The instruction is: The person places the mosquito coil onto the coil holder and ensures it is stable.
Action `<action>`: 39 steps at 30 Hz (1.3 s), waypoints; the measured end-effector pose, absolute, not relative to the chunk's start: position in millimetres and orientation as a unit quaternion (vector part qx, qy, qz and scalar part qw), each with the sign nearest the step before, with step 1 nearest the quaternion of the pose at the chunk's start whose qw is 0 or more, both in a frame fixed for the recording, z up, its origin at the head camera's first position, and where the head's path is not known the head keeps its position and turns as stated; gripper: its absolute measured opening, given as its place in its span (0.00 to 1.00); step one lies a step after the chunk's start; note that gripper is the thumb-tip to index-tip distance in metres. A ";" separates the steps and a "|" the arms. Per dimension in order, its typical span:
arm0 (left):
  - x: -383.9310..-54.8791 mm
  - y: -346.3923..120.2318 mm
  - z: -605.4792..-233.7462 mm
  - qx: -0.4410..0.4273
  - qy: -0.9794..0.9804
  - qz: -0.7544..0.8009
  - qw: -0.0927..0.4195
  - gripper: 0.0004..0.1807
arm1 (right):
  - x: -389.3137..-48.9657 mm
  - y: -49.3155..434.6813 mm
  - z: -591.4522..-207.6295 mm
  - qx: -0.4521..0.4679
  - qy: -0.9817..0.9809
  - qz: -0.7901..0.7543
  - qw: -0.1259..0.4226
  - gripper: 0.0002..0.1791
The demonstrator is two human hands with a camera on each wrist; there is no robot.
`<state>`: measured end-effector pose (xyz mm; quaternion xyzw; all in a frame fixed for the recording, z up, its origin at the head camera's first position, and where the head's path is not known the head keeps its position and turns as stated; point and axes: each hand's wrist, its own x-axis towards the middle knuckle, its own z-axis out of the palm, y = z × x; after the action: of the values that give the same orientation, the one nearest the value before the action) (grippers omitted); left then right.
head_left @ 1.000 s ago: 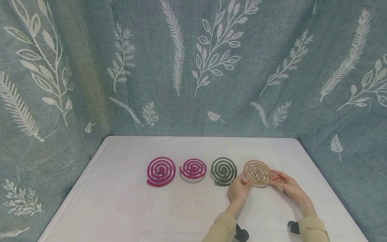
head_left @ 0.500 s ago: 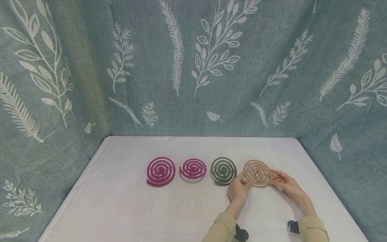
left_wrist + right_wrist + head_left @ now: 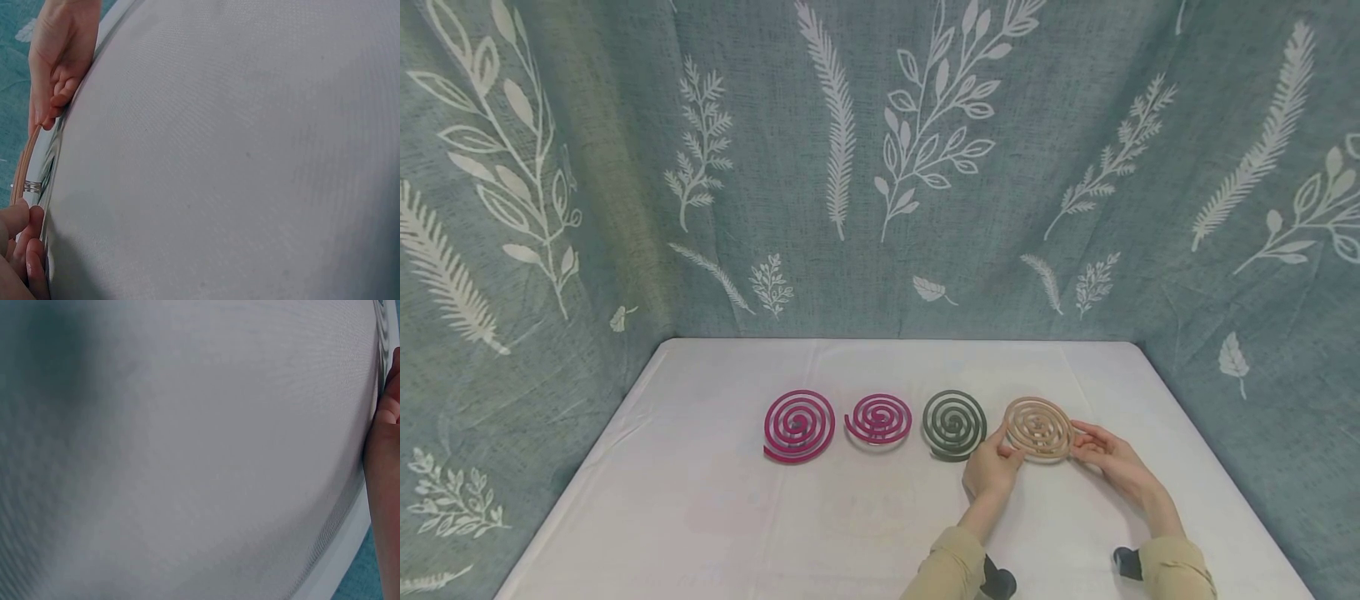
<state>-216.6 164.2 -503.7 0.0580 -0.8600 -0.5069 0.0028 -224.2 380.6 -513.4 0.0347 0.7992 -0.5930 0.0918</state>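
A tan mosquito coil lies level at the right end of a row of spiral coils. My left hand pinches its left edge between thumb and fingers. On the opposite edge, my right hand pinches it with thumb and fingertips. The left wrist view shows the coil edge-on, raised on a small metal stand between both hands. Just left of my left hand is a dark green mosquito coil, whose lower right edge the hand overlaps in the head view.
Two magenta coils stand farther left, a larger magenta coil at the end and a smaller magenta coil beside it. All rest on a white-covered table. A blue-green leaf-patterned curtain surrounds its back and sides.
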 end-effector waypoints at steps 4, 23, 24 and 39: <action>-217.1 164.6 -504.6 0.056 -0.860 -0.508 0.007 0.27 | -224.2 379.9 -512.8 0.041 0.802 -0.589 0.092 0.38; -216.2 163.4 -504.8 0.054 -0.859 -0.509 0.011 0.27 | -223.1 377.6 -510.9 0.043 0.795 -0.597 0.094 0.38; -216.3 163.5 -504.9 0.055 -0.859 -0.509 0.010 0.27 | -223.1 377.6 -510.8 0.044 0.795 -0.598 0.093 0.38; -216.3 162.4 -503.7 0.056 -0.857 -0.512 -0.001 0.27 | -224.0 377.1 -510.8 0.043 0.805 -0.585 0.089 0.38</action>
<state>-216.3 162.4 -503.7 0.0557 -0.8571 -0.5121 -0.0010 -224.0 377.1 -510.8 0.0429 0.8047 -0.5854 0.0888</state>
